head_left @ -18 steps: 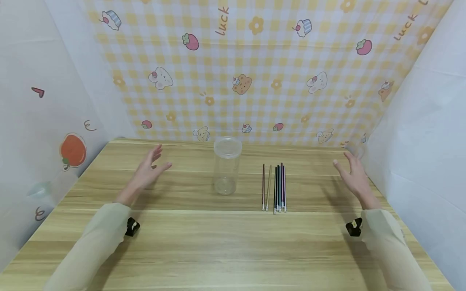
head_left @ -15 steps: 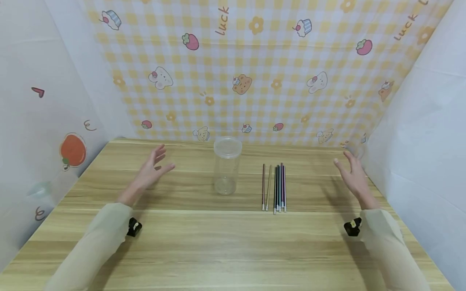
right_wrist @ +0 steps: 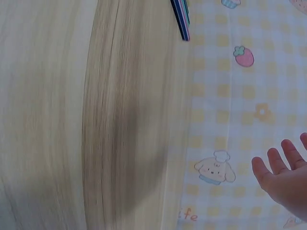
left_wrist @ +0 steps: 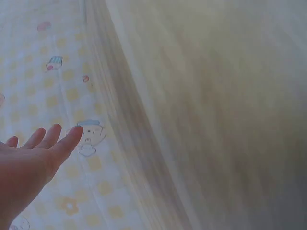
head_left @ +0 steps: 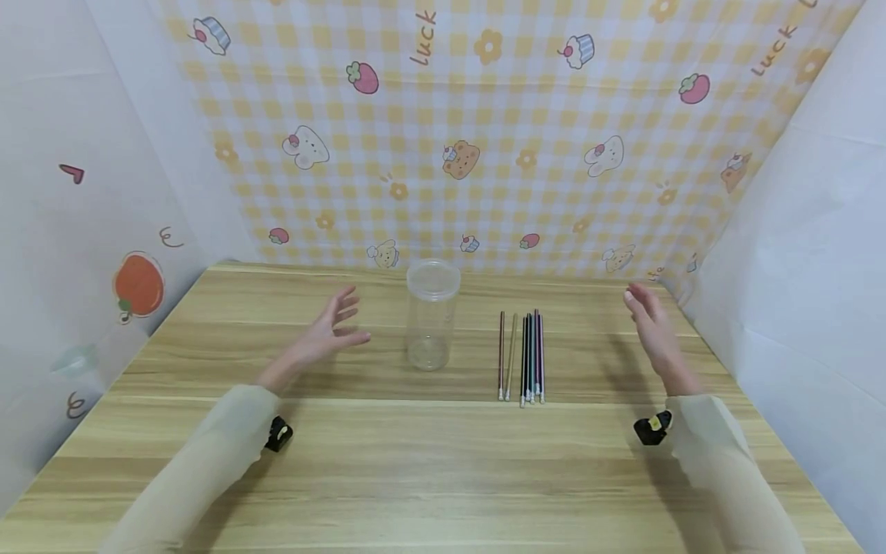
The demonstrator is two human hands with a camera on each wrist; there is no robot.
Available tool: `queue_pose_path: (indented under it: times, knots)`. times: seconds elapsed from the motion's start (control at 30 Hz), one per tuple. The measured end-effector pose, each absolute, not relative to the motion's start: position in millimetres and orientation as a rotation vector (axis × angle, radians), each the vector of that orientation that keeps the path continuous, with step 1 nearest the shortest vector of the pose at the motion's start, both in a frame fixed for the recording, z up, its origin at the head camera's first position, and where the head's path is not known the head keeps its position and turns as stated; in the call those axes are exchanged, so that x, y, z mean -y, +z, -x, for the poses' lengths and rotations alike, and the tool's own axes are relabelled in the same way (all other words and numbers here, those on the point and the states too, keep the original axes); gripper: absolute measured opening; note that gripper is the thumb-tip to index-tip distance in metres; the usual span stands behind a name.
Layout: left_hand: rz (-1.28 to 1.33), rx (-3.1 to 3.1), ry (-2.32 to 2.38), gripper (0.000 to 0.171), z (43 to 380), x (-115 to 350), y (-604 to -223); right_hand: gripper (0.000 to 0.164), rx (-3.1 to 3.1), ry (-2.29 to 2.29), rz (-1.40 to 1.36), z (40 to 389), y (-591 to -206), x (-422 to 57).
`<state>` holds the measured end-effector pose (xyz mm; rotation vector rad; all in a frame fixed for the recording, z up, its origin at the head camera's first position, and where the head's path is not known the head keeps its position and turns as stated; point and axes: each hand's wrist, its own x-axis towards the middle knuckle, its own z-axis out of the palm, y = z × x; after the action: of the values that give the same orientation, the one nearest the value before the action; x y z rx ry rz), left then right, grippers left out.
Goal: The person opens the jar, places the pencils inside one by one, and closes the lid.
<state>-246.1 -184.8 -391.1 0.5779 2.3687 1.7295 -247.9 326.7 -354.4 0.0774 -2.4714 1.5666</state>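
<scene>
A tall clear plastic jar with a lid stands upright near the table's middle. Left of it, my left hand is held over the table, fingers spread and apart from the jar. Several pencils with white ends lie side by side to the jar's right; a dark red pencil and a tan pencil lie slightly apart from the bunch. Over the right side of the table hovers my right hand, holding nothing. In the right wrist view, the pencil tips show at the top.
A wood-grain table spans the lower view. Behind it hangs a yellow checked cloth with cartoon prints. White sheets wall off the left and right sides. A black wrist camera sits at my left cuff.
My left hand has moved right, closer to the jar. The right hand has shifted a little left, towards the pencils. The jar and pencils have stayed in place.
</scene>
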Motion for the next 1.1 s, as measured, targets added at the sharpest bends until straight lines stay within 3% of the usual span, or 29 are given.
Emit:
queue_pose_path:
  times: [0.4,1.1]
  knots:
    - [-0.676,-2.335,1.631,0.092,248.3,155.6,-395.0,0.059,2.455,1.678,-0.250,251.0,-349.0,-296.5]
    - [-0.618,-2.332,1.496,0.095,258.5,126.2,-403.0,0.054,2.460,1.738,-0.502,258.0,-337.0,-245.8]
